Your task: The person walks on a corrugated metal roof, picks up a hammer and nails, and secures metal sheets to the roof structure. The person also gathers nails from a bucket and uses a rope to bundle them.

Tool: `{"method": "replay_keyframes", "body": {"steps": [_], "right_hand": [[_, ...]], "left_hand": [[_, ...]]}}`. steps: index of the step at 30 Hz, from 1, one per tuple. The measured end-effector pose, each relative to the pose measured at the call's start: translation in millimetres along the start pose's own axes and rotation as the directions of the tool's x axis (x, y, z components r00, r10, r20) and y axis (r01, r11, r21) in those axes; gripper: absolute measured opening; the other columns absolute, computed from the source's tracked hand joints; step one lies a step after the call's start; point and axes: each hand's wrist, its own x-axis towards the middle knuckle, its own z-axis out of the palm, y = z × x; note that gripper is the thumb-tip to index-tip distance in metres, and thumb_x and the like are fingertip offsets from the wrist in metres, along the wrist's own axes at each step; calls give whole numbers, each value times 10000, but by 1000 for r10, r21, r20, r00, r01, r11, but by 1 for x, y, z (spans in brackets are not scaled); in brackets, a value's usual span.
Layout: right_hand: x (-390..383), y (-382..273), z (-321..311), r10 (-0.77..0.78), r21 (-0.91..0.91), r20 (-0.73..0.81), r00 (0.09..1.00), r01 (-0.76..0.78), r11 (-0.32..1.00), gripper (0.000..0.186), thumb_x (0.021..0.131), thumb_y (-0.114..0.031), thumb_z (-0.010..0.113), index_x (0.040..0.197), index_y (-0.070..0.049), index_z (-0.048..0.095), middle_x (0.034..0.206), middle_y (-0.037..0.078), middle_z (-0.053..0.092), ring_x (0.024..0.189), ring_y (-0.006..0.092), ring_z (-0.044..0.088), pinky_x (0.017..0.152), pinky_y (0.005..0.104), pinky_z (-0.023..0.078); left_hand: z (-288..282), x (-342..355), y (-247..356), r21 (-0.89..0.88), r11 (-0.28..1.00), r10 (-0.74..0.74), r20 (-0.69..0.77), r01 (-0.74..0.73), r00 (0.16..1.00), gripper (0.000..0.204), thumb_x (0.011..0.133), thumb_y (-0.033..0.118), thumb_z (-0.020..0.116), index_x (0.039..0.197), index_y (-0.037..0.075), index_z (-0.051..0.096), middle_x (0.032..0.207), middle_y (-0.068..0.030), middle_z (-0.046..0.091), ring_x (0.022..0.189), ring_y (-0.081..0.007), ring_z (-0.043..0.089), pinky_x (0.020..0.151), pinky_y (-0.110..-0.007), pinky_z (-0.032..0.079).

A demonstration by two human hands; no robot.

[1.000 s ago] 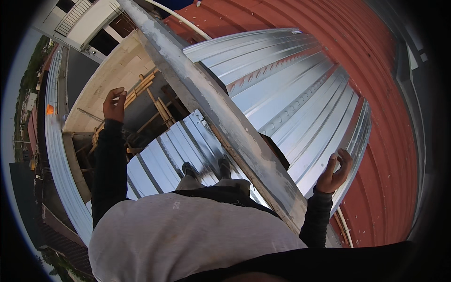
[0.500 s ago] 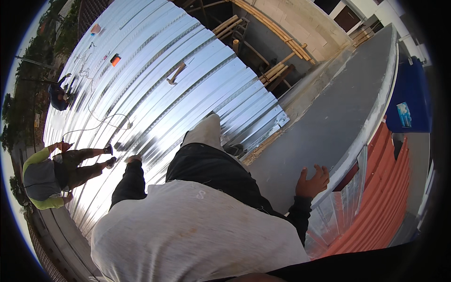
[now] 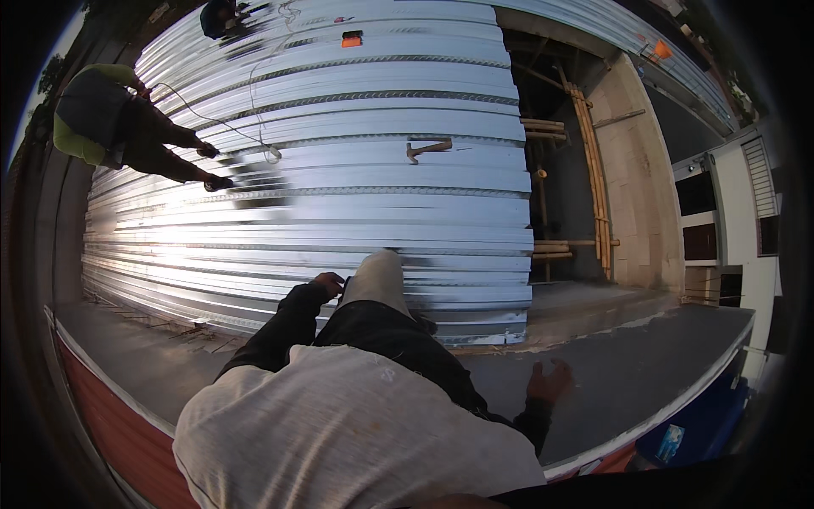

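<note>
My left hand (image 3: 329, 284) hangs beside my raised left knee, above the ribbed metal decking (image 3: 365, 204). Its fingers look loosely apart, and I see nothing in them. Out to the right, my right hand (image 3: 549, 382) is held over the grey concrete ledge (image 3: 619, 365). Its fingers are spread, slightly blurred, and nothing is in them. A hammer (image 3: 428, 149) with a wooden handle lies on the decking ahead, out of reach of both hands. Farther off on the sheets sits an orange and black object (image 3: 351, 39).
A person in a green-sleeved top (image 3: 85, 119) stands at left by a cable (image 3: 203, 112); another person (image 3: 222, 19) crouches farther off. Right of the decking edge is an opening with bamboo poles (image 3: 593, 170). A blue container (image 3: 704, 420) is beyond the ledge at lower right.
My view has turned, so the decking ribs now run across it and the hammer appears farther right. My left hand has come in beside my knee. The right hand remains out to the side.
</note>
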Motion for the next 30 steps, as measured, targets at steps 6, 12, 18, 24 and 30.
{"method": "replay_keyframes", "body": {"steps": [6,12,18,24,30], "right_hand": [[110,-120,29,-324,354,323,889,204,913,423,788,-259,684,1093,0,547,1072,171,544,1002,322,531,886,415,421],[135,-197,9,-233,435,477,848,2,900,433,805,-275,671,1105,13,551,1082,167,564,977,286,561,833,392,460],[156,-246,46,-234,424,529,816,-15,905,448,804,-307,666,1096,17,566,1089,177,582,963,272,582,825,380,468],[193,-301,90,-207,458,640,740,-151,876,452,795,-344,667,1057,15,585,1016,168,614,923,272,606,802,364,477],[276,-307,191,-295,431,697,654,-52,901,442,798,-372,663,1006,12,600,951,164,633,892,268,619,778,364,484]], "left_hand": [[-85,13,31,-421,898,35,-225,-129,974,315,831,329,636,996,62,624,870,-27,643,737,-127,587,532,-275,429],[-173,-25,-18,-300,954,-93,-262,11,960,330,836,330,645,1004,46,636,885,-53,660,731,-162,611,572,-301,484],[-216,-2,-18,-496,868,-212,-290,43,933,362,829,393,642,1017,84,621,909,-45,662,715,-161,601,486,-310,432],[-173,88,84,-460,887,-80,-210,-27,974,379,813,343,654,967,-4,646,823,-75,658,681,-148,604,641,-296,506],[-165,169,170,-88,989,120,28,-117,992,464,800,411,653,1045,17,643,1000,-157,665,976,-257,621,873,-347,473]]}}
